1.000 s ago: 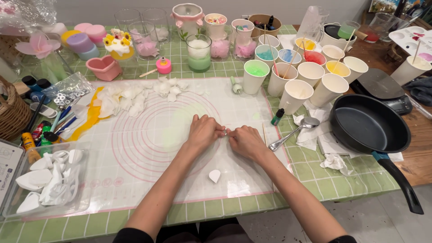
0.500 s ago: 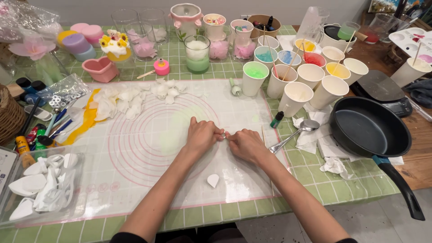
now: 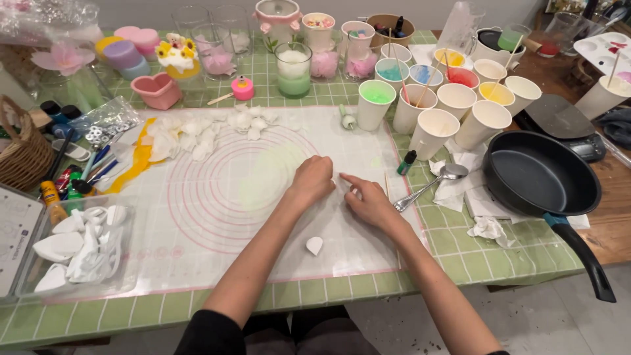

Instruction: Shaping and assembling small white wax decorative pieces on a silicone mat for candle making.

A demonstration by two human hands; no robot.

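My left hand (image 3: 314,177) rests knuckles-up on a translucent mat (image 3: 197,223) printed with pink circles, its fingers curled under; what lies beneath them is hidden. My right hand (image 3: 368,200) lies just to its right on the mat, its index finger stretched toward the left hand and nothing visible in it. A small white petal-shaped piece (image 3: 315,245) lies on the mat below both hands, apart from them.
A pile of white petals (image 3: 197,131) sits at the mat's far left. Several paper cups (image 3: 434,128) of coloured liquid, a spoon (image 3: 430,184), a small dark bottle (image 3: 407,162) and a black pan (image 3: 539,174) stand to the right. A clear tray (image 3: 29,289) of white pieces lies at left.
The fingertips that met a second ago have come slightly apart. Both hands stay at the same spot on the mat.
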